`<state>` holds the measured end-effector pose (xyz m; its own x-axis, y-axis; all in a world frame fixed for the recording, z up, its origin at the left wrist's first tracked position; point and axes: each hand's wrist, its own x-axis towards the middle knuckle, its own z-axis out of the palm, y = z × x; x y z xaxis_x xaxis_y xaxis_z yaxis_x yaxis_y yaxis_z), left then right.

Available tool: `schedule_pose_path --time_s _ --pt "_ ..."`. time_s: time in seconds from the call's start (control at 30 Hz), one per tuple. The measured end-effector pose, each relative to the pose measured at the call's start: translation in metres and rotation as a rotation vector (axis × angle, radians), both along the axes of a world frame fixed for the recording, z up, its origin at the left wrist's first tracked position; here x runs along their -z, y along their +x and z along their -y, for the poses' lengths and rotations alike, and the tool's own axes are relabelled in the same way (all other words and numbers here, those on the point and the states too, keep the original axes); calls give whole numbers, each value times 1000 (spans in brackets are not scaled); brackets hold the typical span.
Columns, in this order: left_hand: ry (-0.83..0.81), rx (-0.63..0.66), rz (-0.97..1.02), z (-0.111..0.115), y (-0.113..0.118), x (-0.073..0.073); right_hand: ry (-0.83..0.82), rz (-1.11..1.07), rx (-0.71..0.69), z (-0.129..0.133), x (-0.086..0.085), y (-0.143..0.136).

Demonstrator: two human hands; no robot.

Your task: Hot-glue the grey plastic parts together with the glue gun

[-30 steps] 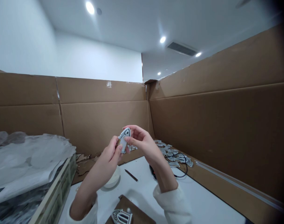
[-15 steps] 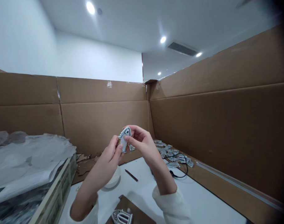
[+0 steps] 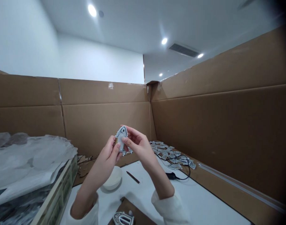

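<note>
Head view shows the left hand (image 3: 109,154) and the right hand (image 3: 141,148) closed together on one small grey piece (image 3: 121,143), held up above the far part of the desk (image 3: 204,197). The left thumb presses its lower face and the right thumb its middle, with fingers curled round behind. The piece stands tilted, its pointed end up, and a gold-brown strip shows along its left edge.

Below the hands, a white dish (image 3: 113,179) sits partly behind the left forearm, and a dark stick (image 3: 133,177) lies slantwise to its right. At the near edge, an arch-shaped ornament (image 3: 123,218) rests on a brown board (image 3: 140,214). On the far right, similar grey pieces lie in a loose pile (image 3: 165,150), beside a black handle (image 3: 171,176) with a looping cable (image 3: 189,168).

On the left stands a crate (image 3: 55,197) with clear plastic bags (image 3: 37,153) heaped over it. Near the top of the far cardboard wall (image 3: 105,120), a pale patch (image 3: 110,85) carries marks too small to read.
</note>
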<state>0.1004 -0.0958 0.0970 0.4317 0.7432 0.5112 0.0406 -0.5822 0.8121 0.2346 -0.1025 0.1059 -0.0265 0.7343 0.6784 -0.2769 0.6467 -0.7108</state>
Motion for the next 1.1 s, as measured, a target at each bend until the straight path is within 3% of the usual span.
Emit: schedule_pose_path --time_s 0.27,0.37,0.47,0.57,0.7,0.8,0.93,1.1 --pt "-58 -29 -41 -24 -1 12 -57 3 30 -37 19 -1" --pt "-82 -55 -56 -48 -4 26 -101 145 163 -63 34 -4" --pt "-83 -132 -126 -84 -10 51 -172 293 363 -86 50 -7" --pt "54 -382 -286 -122 -20 87 -204 361 478 -92 58 -3" --pt "124 -547 -432 -159 -34 134 -191 489 483 -76 49 14" --pt "99 -579 -442 -172 -38 156 -146 554 476 -61 37 23" --pt "19 -551 -456 -178 -39 166 -98 590 500 -53 29 29" --pt "-85 -447 -486 -171 -43 163 -108 574 506 -53 28 31"
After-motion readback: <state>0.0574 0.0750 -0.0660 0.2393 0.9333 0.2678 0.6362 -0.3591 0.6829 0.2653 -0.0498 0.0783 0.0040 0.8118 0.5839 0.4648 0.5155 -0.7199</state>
